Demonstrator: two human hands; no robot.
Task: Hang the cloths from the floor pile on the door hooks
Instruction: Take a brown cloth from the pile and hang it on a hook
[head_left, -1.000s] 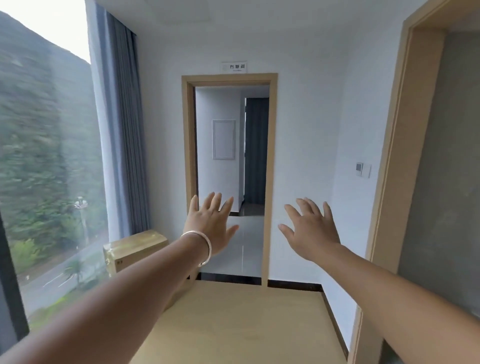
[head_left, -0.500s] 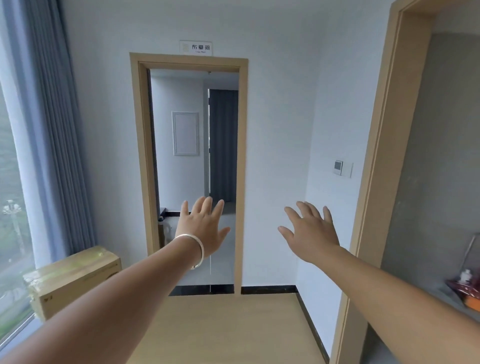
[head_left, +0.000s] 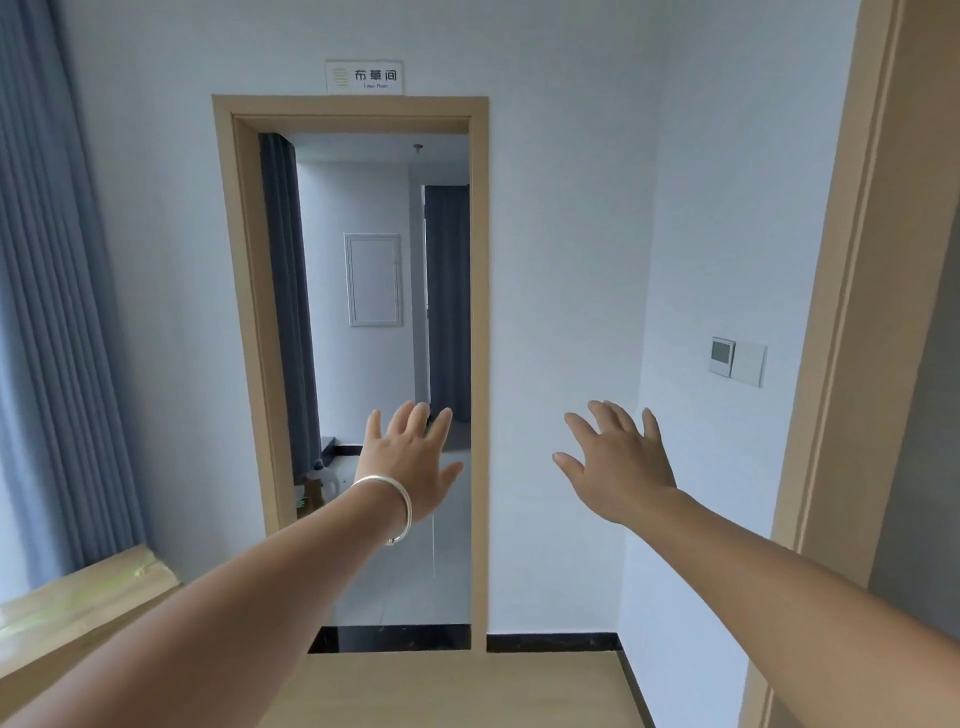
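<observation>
Setting: white-walled landing with a light wood floor (head_left: 457, 691), facing an open doorway (head_left: 384, 364) framed in pale wood.
Far left: grey-blue curtain (head_left: 57, 312) hanging full height; below it a taped cardboard box (head_left: 78, 608) against the wall.
Door sign: small plate (head_left: 364, 77) above the frame, printed with three characters.
Beyond doorway: tiled floor, a white wall panel (head_left: 374, 280), a dark curtain, a bottle (head_left: 318, 486) low at the left jamb.
Left hand (head_left: 410, 467): raised, fingers spread, holding nothing; silver bangle (head_left: 392, 501) on the wrist.
Right hand (head_left: 618, 462): raised, fingers spread, holding nothing.
Right wall: thermostat and switch plate (head_left: 737, 359); second wood door frame (head_left: 852, 312) at far right.
Cloths, hooks: not in view.
</observation>
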